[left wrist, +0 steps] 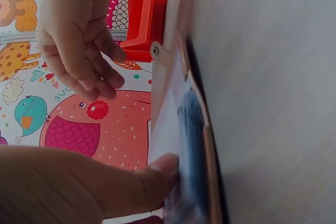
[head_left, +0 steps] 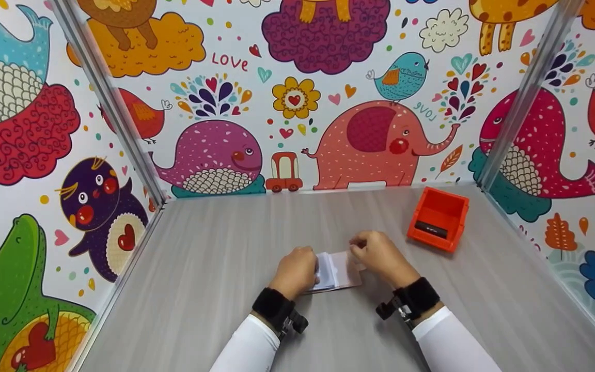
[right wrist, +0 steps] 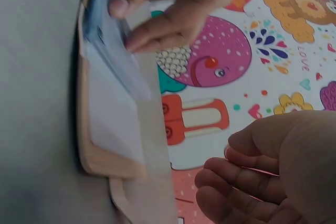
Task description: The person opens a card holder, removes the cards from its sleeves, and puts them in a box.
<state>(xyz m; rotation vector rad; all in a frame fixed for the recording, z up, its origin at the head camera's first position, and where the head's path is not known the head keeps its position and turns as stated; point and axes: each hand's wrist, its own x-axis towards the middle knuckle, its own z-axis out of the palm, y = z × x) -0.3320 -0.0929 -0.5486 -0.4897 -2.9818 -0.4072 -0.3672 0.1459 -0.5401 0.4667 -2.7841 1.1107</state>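
Observation:
A card holder (head_left: 348, 273) lies opened out on the table, with a pinkish-beige cover and clear plastic sleeves (right wrist: 118, 51) inside. A strap with a metal snap (left wrist: 155, 51) sticks out from its right end. My left hand (head_left: 296, 271) is at the card holder's left side. In the right wrist view, the left thumb and fingers (right wrist: 176, 11) pinch the sleeves. Beside the right end, my right hand (head_left: 380, 256) hovers with loosely bent fingers and nothing in them; the left wrist view shows this hand (left wrist: 81, 35) apart from the card holder.
An orange-red bin (head_left: 455, 219) stands at the back right of the grey table (head_left: 215, 258). Inside it lies a black cylinder (head_left: 431, 229). Panels printed with cartoon animals (head_left: 370, 144) enclose the table at the back and both sides.

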